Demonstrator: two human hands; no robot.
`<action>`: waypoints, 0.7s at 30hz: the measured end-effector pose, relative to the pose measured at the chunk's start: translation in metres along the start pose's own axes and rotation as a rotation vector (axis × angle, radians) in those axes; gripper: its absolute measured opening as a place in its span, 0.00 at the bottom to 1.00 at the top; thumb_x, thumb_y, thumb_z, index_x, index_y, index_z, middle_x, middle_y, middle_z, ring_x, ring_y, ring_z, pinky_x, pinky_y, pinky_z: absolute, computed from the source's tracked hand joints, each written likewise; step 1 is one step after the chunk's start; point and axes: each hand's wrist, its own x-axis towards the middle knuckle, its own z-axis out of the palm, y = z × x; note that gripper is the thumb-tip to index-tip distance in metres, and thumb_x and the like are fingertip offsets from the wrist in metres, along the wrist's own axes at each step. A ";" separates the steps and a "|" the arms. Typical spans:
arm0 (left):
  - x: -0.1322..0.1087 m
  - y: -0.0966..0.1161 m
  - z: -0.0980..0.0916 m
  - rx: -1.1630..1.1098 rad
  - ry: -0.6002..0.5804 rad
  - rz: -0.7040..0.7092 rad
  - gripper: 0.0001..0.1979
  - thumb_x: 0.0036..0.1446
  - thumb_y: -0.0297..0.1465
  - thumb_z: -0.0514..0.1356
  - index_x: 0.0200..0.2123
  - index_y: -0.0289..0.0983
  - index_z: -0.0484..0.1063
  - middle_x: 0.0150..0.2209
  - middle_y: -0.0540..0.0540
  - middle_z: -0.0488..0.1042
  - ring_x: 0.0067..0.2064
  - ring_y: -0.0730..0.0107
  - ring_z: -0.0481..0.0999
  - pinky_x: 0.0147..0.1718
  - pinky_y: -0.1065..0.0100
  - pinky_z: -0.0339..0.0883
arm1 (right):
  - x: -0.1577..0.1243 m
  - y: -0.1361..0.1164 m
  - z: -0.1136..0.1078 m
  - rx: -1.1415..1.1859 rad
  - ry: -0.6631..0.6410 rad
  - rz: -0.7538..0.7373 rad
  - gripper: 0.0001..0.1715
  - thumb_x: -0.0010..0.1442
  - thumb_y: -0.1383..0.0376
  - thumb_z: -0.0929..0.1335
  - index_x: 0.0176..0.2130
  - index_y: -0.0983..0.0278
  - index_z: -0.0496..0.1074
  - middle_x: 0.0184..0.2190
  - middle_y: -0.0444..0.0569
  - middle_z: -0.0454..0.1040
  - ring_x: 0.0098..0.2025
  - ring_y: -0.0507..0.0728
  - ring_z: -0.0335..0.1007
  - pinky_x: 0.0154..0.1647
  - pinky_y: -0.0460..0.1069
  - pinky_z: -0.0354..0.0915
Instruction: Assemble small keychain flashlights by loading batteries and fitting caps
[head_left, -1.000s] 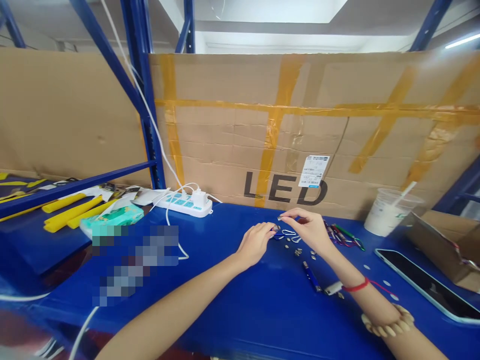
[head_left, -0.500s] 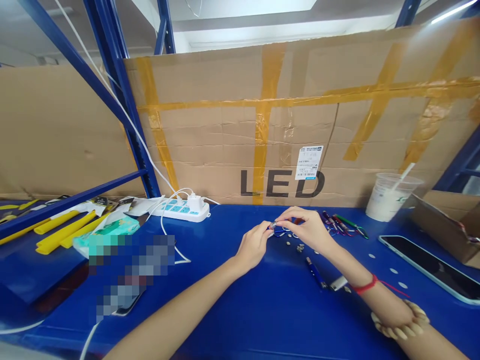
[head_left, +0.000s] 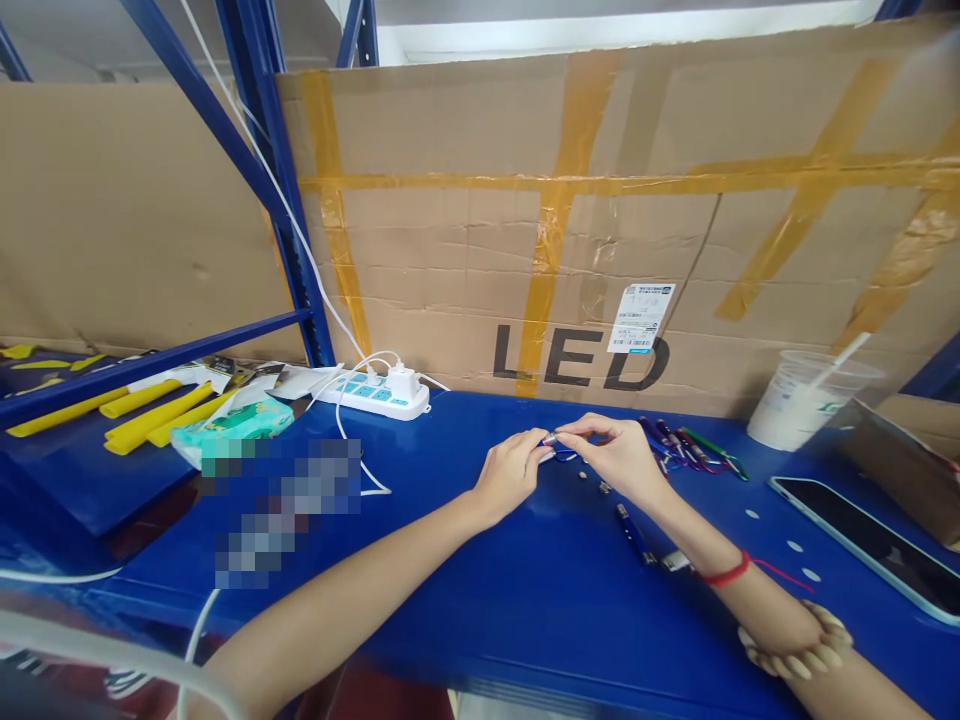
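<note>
Above the blue tabletop, my left hand (head_left: pixel 511 476) is closed, its fingertips pinching a small silvery metal piece (head_left: pixel 551 438). My right hand (head_left: pixel 616 458) meets it from the other side, thumb and forefinger pinched on the same piece. Fingers cover most of the piece, so its exact kind is unclear. Just below the hands lie small silvery parts (head_left: pixel 604 488). A slim dark-blue pen-shaped tube (head_left: pixel 634 533) rests under my right forearm, with a small white item (head_left: pixel 675 561) partly hidden beside it. Beyond my right hand is a bunch of coloured pen-shaped tubes (head_left: pixel 694 450).
At right stand a plastic cup with a straw (head_left: pixel 799 405) and an open cardboard box (head_left: pixel 900 470), with a phone (head_left: pixel 862 545) in front. A white power strip (head_left: pixel 382 395), a teal packet (head_left: pixel 251 430) and yellow tubes (head_left: pixel 161 415) are left. Cardboard (head_left: pixel 450 240) walls the back.
The camera view has tilted downward and turned slightly left, so the table's front edge now shows. Both hands stay together on the small metal piece, with the fingers only slightly shifted.
</note>
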 end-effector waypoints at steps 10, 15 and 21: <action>0.004 0.000 0.001 -0.036 0.023 -0.048 0.11 0.61 0.31 0.47 0.41 0.41 0.68 0.39 0.49 0.75 0.41 0.68 0.73 0.41 0.70 0.65 | 0.002 -0.003 -0.005 0.058 -0.050 0.046 0.17 0.48 0.56 0.69 0.29 0.67 0.77 0.27 0.52 0.78 0.28 0.57 0.73 0.25 0.47 0.68; 0.005 -0.002 0.001 -0.016 0.014 -0.083 0.11 0.61 0.33 0.48 0.41 0.42 0.68 0.39 0.50 0.75 0.41 0.68 0.72 0.40 0.70 0.64 | 0.004 -0.001 -0.007 -0.005 -0.070 -0.016 0.14 0.51 0.58 0.68 0.29 0.66 0.77 0.29 0.51 0.78 0.29 0.56 0.73 0.25 0.46 0.67; 0.008 -0.006 0.002 0.000 -0.033 -0.082 0.12 0.62 0.34 0.46 0.42 0.41 0.68 0.38 0.48 0.71 0.42 0.67 0.70 0.41 0.68 0.64 | 0.005 -0.001 -0.014 -0.090 -0.137 -0.028 0.13 0.52 0.59 0.67 0.30 0.65 0.78 0.30 0.50 0.78 0.30 0.56 0.74 0.31 0.47 0.68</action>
